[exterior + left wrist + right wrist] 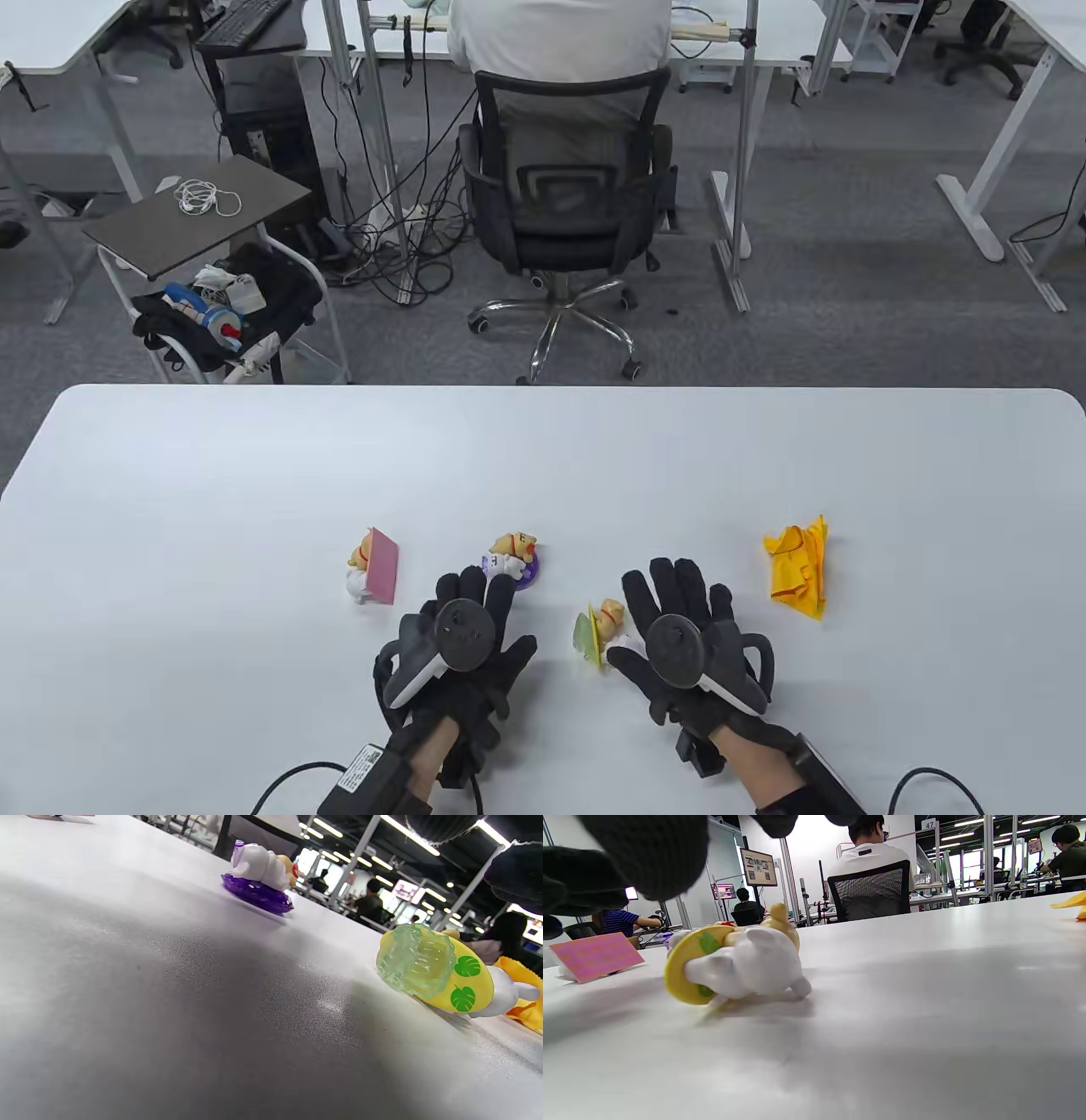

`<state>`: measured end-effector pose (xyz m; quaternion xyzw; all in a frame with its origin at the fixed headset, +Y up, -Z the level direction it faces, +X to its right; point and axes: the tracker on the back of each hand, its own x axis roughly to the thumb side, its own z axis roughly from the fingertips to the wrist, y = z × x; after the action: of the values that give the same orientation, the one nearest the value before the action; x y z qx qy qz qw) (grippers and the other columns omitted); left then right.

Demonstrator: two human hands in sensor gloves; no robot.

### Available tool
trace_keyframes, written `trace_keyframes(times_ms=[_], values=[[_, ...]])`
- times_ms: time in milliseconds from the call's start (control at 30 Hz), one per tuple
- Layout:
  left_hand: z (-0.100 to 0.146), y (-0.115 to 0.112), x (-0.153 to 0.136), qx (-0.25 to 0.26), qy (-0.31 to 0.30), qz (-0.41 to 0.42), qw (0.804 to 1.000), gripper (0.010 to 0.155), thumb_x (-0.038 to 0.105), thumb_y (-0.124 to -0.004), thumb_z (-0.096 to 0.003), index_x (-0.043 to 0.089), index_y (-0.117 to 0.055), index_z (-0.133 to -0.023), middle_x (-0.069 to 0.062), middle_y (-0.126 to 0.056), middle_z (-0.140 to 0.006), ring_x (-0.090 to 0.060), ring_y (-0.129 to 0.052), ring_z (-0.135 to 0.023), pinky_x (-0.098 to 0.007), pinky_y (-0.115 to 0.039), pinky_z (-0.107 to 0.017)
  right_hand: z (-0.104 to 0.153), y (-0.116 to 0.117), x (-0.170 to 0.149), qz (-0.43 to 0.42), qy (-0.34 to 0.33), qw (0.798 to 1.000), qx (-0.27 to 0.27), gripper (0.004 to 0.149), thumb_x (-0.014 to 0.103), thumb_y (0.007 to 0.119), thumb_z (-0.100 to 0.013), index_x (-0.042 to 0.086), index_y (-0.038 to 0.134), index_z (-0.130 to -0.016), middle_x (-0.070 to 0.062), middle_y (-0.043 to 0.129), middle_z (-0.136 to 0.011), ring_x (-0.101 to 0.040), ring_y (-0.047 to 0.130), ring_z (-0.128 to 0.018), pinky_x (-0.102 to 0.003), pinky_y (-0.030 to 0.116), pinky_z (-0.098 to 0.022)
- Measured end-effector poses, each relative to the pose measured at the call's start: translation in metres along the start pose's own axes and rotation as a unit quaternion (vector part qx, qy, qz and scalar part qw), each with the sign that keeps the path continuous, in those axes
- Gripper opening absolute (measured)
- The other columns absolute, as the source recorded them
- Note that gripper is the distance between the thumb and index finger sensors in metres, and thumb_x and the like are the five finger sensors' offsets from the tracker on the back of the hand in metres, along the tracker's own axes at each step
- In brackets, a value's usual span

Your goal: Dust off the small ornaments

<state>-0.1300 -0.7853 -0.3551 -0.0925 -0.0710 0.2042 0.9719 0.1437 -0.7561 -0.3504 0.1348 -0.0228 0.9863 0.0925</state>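
On the white table (254,475) stand a pink-backed ornament (374,567), a purple-based ornament (512,560) just beyond the flat, empty left hand (462,649), a yellow-based ornament (600,632) beside the spread, empty right hand (691,645), and a crumpled yellow cloth (797,567).

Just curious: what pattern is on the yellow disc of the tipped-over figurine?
Green leaves on the yellow disc, clearest in the left wrist view.

Left hand (462,649): we see it palm down, fingers straight, spread, holding nothing.
Right hand (687,649): same, palm down, fingers spread flat, thumb out to the left.
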Motion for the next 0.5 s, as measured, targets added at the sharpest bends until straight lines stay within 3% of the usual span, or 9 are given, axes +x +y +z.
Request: trace_keyframes(times_ms=[500], values=[[-0.0022,0.0002,0.0012,0.001,-0.002,0.006,1.0,0.077,0.067,-0.059,-0.0495,0.041,-0.013,-0.106,-0.001,-0.005,-0.119,-0.03,-0.001,-0.106,-0.055,-0.018,-0.077,0.0008,0.0,-0.0012,0.004,0.006,1.0,0.001,0.088,0.065,0.072,-0.043,0.031,0.034,-0.115,-0.009,0.026,-0.119,-0.04,0.024,-0.11,-0.067,0.03,-0.077]])
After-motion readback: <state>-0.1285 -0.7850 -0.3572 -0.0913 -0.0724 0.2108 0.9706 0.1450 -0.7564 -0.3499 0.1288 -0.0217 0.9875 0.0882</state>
